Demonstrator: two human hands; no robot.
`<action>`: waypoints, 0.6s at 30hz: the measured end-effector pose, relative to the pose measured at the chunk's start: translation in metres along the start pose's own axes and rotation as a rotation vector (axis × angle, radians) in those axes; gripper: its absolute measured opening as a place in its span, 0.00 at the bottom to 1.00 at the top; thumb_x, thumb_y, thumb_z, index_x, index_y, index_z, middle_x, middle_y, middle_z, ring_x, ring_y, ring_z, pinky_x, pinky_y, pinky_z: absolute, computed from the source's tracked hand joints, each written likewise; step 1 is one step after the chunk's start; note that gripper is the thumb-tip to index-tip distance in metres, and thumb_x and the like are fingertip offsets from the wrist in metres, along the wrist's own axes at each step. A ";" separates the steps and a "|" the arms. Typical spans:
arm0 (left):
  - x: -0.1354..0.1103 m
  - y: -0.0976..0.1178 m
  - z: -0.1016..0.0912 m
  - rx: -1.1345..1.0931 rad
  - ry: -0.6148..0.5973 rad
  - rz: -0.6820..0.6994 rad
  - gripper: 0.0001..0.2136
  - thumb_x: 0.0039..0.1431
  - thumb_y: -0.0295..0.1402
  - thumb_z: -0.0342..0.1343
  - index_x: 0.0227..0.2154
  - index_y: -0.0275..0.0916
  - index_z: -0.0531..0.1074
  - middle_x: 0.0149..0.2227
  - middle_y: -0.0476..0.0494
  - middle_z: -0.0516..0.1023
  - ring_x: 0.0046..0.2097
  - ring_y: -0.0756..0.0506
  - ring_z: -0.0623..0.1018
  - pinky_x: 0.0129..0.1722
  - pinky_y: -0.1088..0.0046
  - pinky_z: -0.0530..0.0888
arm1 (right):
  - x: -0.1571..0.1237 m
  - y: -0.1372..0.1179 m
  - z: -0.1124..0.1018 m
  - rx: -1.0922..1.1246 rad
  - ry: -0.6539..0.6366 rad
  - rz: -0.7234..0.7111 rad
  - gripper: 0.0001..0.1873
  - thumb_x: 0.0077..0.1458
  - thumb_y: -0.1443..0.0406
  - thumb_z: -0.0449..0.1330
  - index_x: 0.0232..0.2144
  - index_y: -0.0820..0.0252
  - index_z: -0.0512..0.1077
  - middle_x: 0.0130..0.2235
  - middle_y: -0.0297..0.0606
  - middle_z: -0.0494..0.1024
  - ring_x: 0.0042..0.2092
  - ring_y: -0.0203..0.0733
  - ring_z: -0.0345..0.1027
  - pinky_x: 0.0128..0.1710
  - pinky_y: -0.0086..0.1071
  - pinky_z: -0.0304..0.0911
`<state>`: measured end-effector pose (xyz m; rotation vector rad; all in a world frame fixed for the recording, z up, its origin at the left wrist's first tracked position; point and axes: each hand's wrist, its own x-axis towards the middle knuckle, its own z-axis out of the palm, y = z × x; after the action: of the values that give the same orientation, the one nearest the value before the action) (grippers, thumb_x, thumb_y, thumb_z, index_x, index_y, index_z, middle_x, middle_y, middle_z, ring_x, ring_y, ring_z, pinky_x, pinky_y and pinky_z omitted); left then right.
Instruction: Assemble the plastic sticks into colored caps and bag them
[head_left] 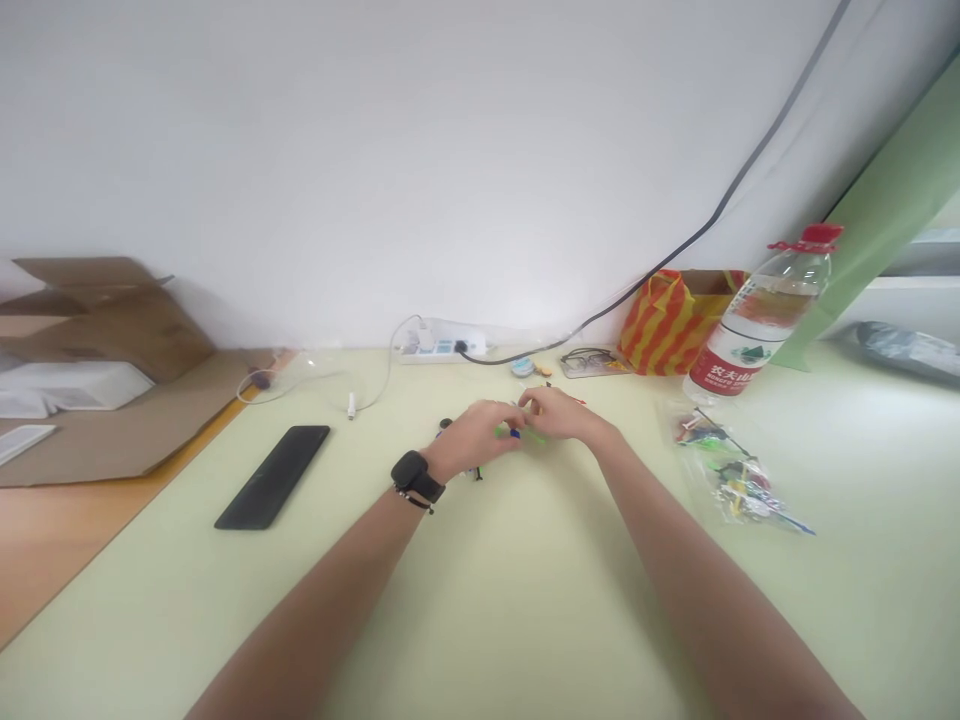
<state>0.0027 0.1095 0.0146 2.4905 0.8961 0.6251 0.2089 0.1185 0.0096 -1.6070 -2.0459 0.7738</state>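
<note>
Both of my arms reach forward over a pale green table (480, 620). My left hand (476, 432), with a black watch on the wrist, and my right hand (559, 413) meet at the table's middle. Their fingers are pinched together on small coloured plastic pieces (516, 432), green and blue, held between the two hands. A few more tiny dark pieces (475, 472) lie on the table just under my left hand. The picture is blurred, so the shape of the pieces is unclear.
A clear bag of small coloured parts (731, 475) lies right. A water bottle (754, 335), a striped orange bag (664, 322), glasses (592, 358) and a power strip (442, 347) line the wall. A black phone (274, 476) lies left, cardboard (112, 400) beyond.
</note>
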 end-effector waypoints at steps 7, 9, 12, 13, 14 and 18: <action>-0.005 -0.009 -0.010 0.127 -0.059 -0.058 0.05 0.55 0.35 0.62 0.35 0.46 0.80 0.39 0.46 0.82 0.46 0.38 0.78 0.47 0.63 0.73 | 0.004 0.010 -0.003 -0.241 0.134 0.100 0.09 0.61 0.66 0.59 0.44 0.58 0.74 0.45 0.45 0.79 0.44 0.45 0.72 0.38 0.32 0.60; -0.007 -0.013 -0.016 0.099 -0.063 -0.071 0.11 0.55 0.37 0.63 0.41 0.47 0.80 0.43 0.45 0.81 0.47 0.39 0.78 0.47 0.64 0.73 | 0.004 0.011 0.000 -0.292 0.148 0.113 0.12 0.61 0.66 0.59 0.47 0.57 0.74 0.49 0.46 0.79 0.48 0.48 0.72 0.41 0.33 0.60; -0.009 -0.021 -0.023 0.081 -0.078 -0.097 0.15 0.55 0.41 0.64 0.46 0.47 0.79 0.46 0.44 0.80 0.48 0.38 0.78 0.46 0.65 0.73 | 0.005 0.014 0.005 -0.349 0.147 0.125 0.14 0.60 0.68 0.59 0.49 0.56 0.73 0.51 0.47 0.78 0.52 0.51 0.70 0.44 0.35 0.60; -0.010 -0.022 -0.025 0.085 -0.082 -0.106 0.15 0.55 0.42 0.64 0.45 0.46 0.79 0.46 0.44 0.80 0.48 0.38 0.78 0.45 0.65 0.74 | 0.005 0.015 0.006 -0.364 0.143 0.130 0.14 0.60 0.69 0.58 0.48 0.56 0.73 0.50 0.47 0.78 0.51 0.51 0.71 0.44 0.35 0.60; -0.010 -0.023 -0.026 0.092 -0.085 -0.111 0.15 0.55 0.43 0.64 0.45 0.46 0.79 0.46 0.43 0.80 0.47 0.38 0.78 0.44 0.65 0.74 | 0.005 0.015 0.007 -0.377 0.140 0.138 0.14 0.59 0.70 0.58 0.47 0.56 0.74 0.49 0.47 0.78 0.51 0.51 0.71 0.44 0.35 0.60; -0.008 -0.017 -0.024 0.117 -0.098 -0.098 0.14 0.57 0.43 0.62 0.44 0.45 0.80 0.44 0.43 0.81 0.46 0.39 0.79 0.42 0.67 0.73 | 0.007 0.017 0.007 -0.416 0.142 0.180 0.13 0.57 0.73 0.57 0.43 0.57 0.74 0.46 0.47 0.78 0.48 0.51 0.73 0.42 0.35 0.60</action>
<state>-0.0239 0.1219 0.0233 2.5368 1.0371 0.4261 0.2147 0.1266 -0.0070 -2.0274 -2.0728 0.2859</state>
